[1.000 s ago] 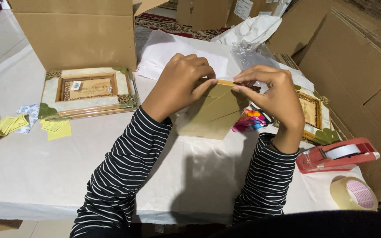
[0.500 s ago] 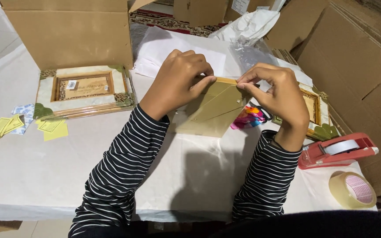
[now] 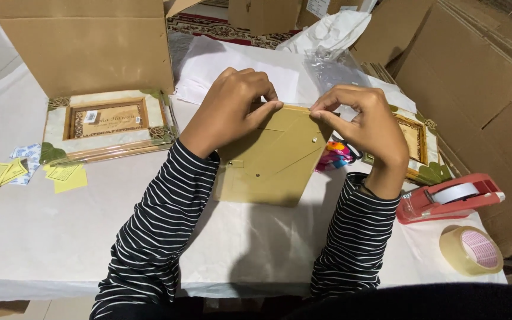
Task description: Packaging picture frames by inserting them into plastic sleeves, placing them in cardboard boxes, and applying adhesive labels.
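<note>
Hands on gold frame back

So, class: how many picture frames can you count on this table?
3: one face-up frame at left by the cardboard box, one back-up frame held in both hands, one frame right; others may be hidden.

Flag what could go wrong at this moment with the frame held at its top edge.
1. The gold-backed picture frame stands tilted on the white table cover, pinched only at its top edge by the left hand and right hand; its bottom edge might slide out.
2. If it tips toward the right, it could hit the small multicoloured object beside it.
3. The red tape dispenser and the roll of clear tape sit near the table's right edge; the right elbow might knock them off.
</note>
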